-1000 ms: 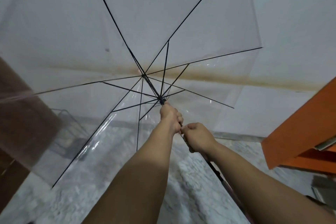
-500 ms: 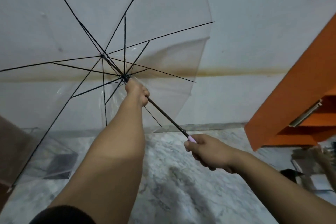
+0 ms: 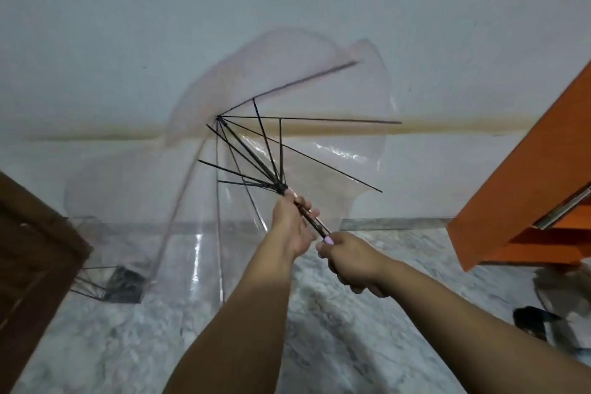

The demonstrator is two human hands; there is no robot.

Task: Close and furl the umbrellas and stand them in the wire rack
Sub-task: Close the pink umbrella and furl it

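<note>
Gripping the dark shaft [image 3: 311,217] just below the runner [image 3: 281,188], the left hand [image 3: 292,227] is seen near the centre of the view, its fingers wrapped loosely round the shaft with the palm partly turned toward the camera. The pink handle [image 3: 328,240] is clenched in the right hand [image 3: 351,257], which lies just beside the left, toward 4 o'clock from it. The umbrella [image 3: 319,137] is held in the air between the two hands and the wall [image 3: 287,9], with its tip pointing toward 10 o'clock. Its clear canopy is half collapsed and slack, with folds blurred at the upper edge. The black ribs [image 3: 319,120] are spread unevenly: several fan out toward 2 and 3 o'clock, others are bunched toward 9 o'clock. The rack [image 3: 108,285] is seen on the marble floor [image 3: 319,329] at 8 o'clock, well apart from the hands and viewed partly through the canopy; it appears tipped over, though that cannot be told for sure. A brown door [image 3: 32,249] is seen at the left edge, and an orange cabinet [image 3: 527,201] at 3 o'clock.
</note>
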